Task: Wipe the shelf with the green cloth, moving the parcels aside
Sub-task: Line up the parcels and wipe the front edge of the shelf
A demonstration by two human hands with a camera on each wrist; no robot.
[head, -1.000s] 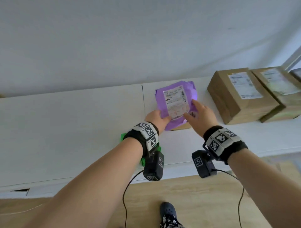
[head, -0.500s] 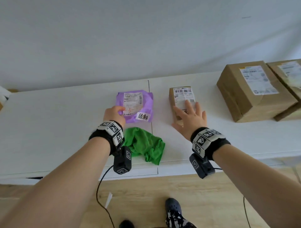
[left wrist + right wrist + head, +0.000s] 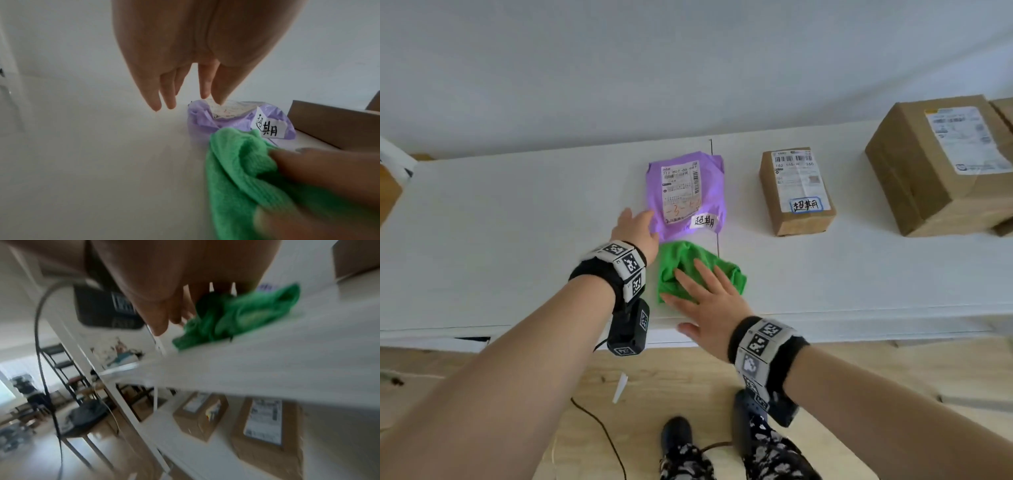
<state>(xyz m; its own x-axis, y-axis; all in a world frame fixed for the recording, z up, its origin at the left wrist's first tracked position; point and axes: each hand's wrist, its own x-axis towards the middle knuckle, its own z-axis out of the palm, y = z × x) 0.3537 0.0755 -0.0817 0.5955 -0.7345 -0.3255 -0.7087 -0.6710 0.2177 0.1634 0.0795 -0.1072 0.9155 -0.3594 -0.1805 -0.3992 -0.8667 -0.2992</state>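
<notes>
A crumpled green cloth lies on the white shelf near its front edge. My right hand lies flat on the green cloth with straight, spread fingers. Just behind it sits a purple mailer parcel with a white label. My left hand hovers at the purple parcel, its fingers straight and pointing down, holding nothing. A small brown box parcel stands to the right of the purple one.
A large brown box stands at the shelf's right end, with another behind it. More boxes sit on a lower shelf. A seam runs across the shelf. A wall rises behind; wooden floor lies below.
My right hand left the small brown box and came down onto the green cloth. My left hand let go of the purple parcel and now hovers beside it with fingers straight.
</notes>
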